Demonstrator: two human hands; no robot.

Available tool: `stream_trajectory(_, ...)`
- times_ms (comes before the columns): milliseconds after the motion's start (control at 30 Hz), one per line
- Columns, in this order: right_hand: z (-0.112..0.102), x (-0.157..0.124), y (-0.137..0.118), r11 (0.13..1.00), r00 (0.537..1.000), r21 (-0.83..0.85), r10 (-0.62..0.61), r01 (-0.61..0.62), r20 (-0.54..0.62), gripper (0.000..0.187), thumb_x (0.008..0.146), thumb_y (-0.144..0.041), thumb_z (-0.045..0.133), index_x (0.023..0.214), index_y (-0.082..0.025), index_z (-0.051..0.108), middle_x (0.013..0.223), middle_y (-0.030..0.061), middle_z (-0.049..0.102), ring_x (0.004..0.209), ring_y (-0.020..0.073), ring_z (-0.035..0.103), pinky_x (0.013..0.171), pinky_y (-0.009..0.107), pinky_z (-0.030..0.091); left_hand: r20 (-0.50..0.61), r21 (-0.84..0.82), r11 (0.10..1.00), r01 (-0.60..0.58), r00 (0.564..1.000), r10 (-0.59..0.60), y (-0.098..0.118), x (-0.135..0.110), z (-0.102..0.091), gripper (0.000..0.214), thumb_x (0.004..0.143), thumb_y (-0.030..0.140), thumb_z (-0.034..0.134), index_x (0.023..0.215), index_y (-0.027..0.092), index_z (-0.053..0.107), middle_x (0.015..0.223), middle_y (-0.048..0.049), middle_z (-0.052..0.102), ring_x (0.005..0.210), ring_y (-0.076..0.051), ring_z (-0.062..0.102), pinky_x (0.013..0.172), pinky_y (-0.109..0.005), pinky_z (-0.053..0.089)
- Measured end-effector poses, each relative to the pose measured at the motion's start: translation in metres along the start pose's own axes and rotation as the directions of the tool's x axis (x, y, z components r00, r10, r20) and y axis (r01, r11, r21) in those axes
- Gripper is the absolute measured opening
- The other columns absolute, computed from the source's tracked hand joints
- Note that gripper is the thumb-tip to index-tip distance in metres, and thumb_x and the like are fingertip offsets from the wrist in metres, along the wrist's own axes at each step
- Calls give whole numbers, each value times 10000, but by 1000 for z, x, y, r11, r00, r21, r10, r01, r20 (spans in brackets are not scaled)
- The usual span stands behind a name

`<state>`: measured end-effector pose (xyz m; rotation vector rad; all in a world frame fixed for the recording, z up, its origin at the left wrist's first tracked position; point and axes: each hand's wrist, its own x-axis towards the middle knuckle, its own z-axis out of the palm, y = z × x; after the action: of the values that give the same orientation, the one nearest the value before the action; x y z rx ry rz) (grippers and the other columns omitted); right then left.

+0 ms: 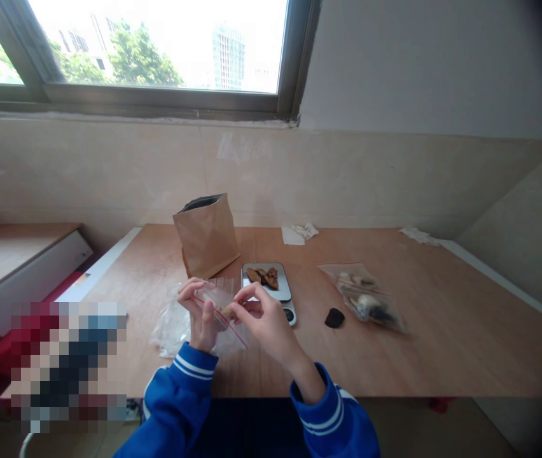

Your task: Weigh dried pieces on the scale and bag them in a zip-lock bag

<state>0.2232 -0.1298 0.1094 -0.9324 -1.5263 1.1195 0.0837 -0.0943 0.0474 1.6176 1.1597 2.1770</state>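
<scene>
left hand pinching clear zip bag by red-lined mouth | right hand pinching its other edge, brown piece inside | above wooden desk | crinkly soft plastic

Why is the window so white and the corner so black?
Head view: daylight washes out the window; the right corners go dark at the lens edge; the patch at lower left is pixelated; the filled bags look smeared, while the left hand and right hand on the zip bag look sharper.
</scene>
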Motion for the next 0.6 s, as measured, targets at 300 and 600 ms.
stream_trajectory(300, -6, -3, 1, 993, 986, -112, 42, -24, 162, 148, 817, -344, 608, 823, -205, 559, 787, -5, 619, 686, 138, 614, 622, 255, 497, 161, -42, 997, -68, 984, 73, 4, 0, -8, 197, 888, 377, 459, 1007, 247, 372, 1057, -44, 433, 910, -182, 541, 814, -415, 429)
stream_trajectory(600, -14, 6, -6, 954, 957, -281, -19, 104, 289, 78, 831, -266, 616, 787, -209, 645, 717, -8, 664, 651, 146, 618, 597, 246, 445, 133, 89, 992, -87, 988, 75, 2, 1, -16, 291, 847, 389, 530, 1046, 224, 397, 1025, -61, 458, 994, -214, 468, 903, -453, 372)
